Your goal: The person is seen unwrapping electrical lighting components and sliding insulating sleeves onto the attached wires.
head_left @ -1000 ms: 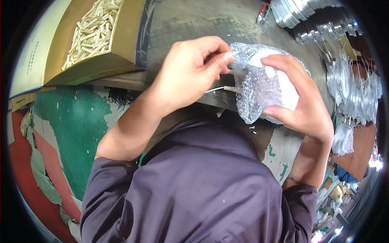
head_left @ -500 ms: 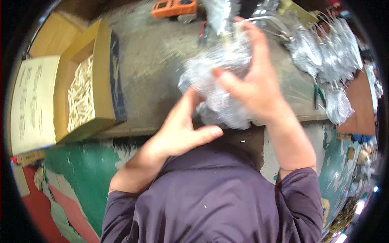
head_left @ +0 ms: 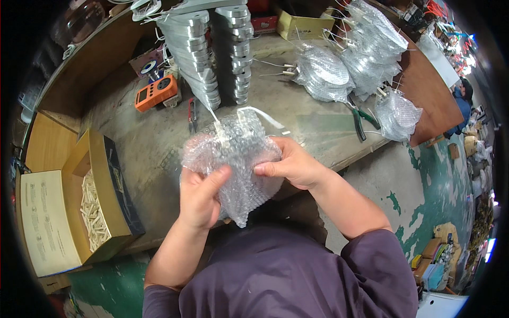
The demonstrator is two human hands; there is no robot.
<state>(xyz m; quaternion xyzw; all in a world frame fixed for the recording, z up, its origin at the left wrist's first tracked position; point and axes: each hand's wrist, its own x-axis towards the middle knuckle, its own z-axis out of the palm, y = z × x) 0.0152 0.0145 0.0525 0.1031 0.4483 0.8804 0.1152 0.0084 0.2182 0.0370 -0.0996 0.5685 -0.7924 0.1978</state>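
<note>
Between both hands is a bubble-wrapped bundle (head_left: 241, 175), held over the table's front edge. White leads stick out of its far end, and what lies inside the clear wrap cannot be made out. My left hand (head_left: 200, 193) grips the wrap's left side, thumb on top and fingers underneath. On the right side, my right hand (head_left: 289, 165) pinches the wrap, its thumb pressed on the upper face. Just beyond the bundle, red-handled pliers (head_left: 192, 114) lie on the worn table (head_left: 159, 180).
At the left stands an open cardboard box (head_left: 121, 212) of small whitish sticks. An orange meter (head_left: 157, 94) and stacked silvery metal discs (head_left: 199, 63) are at the back. Right of centre are bubble-wrapped bundles (head_left: 326, 71), green-handled pliers (head_left: 360, 119) and a yellow box (head_left: 305, 26).
The hands have closed on the bundle's two sides and brought it nearer my body, its wrap now flatter. My view has shifted, showing more of the table's back.
</note>
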